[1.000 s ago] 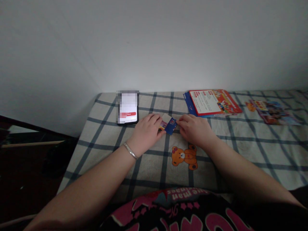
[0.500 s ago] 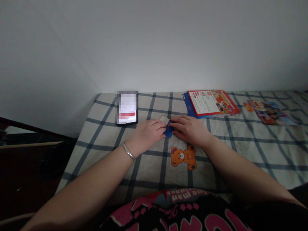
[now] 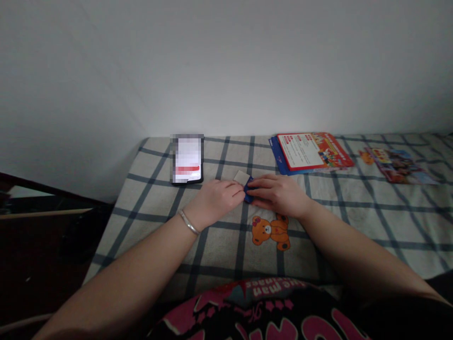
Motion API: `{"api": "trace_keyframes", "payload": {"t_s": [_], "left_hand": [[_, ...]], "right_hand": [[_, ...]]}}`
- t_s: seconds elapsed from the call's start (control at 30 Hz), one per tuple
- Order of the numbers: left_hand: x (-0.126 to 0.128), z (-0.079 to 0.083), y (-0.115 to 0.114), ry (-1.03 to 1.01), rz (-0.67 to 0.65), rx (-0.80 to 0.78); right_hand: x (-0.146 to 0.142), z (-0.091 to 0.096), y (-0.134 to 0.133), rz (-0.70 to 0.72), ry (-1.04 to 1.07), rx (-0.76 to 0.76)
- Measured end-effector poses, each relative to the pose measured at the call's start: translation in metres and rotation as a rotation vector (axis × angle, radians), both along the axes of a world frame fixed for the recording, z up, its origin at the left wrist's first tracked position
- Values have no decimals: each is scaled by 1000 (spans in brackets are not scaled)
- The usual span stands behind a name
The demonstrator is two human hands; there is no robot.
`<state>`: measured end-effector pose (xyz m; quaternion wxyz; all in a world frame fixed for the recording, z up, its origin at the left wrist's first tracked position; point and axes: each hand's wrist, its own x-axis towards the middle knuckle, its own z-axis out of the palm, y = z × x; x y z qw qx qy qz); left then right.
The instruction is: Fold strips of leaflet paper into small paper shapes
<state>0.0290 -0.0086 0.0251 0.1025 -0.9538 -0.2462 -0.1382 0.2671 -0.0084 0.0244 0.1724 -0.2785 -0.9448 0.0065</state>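
The left hand [image 3: 223, 197] lies low over the checked cloth [image 3: 155, 241], with its fingers bent and close together, and their tips rest on the left side of a small blue paper [image 3: 249, 194]. The right hand [image 3: 278, 194] comes to the same paper from the other side; its fingers are stretched and slightly spread, and the tips touch the blue surface. Both hands are therefore engaged with this paper, but I cannot tell whether they pinch it or only press it, because the thumbs are not clearly seen. The paper is between the two hands, partly covered by the fingers, and a pale part of it shows on the far side. A silver bracelet [image 3: 189, 222] is around the left wrist. Just nearer to the body than the right hand, a brown bear [image 3: 271, 232] is printed on the cloth. Beyond the left hand lies a phone [image 3: 188, 160] with a lit screen, partly blurred. Beyond the right hand lies a red printed card [image 3: 314, 151], over a blue sheet [image 3: 279, 158]. Farther to the right there is a colourful picture sheet [image 3: 403, 166]. Behind everything stands a pale wall [image 3: 247, 71].
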Motion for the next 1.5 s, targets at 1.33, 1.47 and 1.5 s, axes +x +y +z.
{"api": "trace_keyframes", "payload": {"t_s": [1.33, 1.47, 1.5], "left_hand": [[11, 16, -16, 21, 362, -64], [10, 18, -18, 23, 402, -55], [10, 18, -18, 26, 411, -55]], "right_hand": [[-5, 12, -3, -394, -196, 45], [-4, 16, -2, -390, -203, 46], [-4, 16, -2, -393, -205, 47]]}}
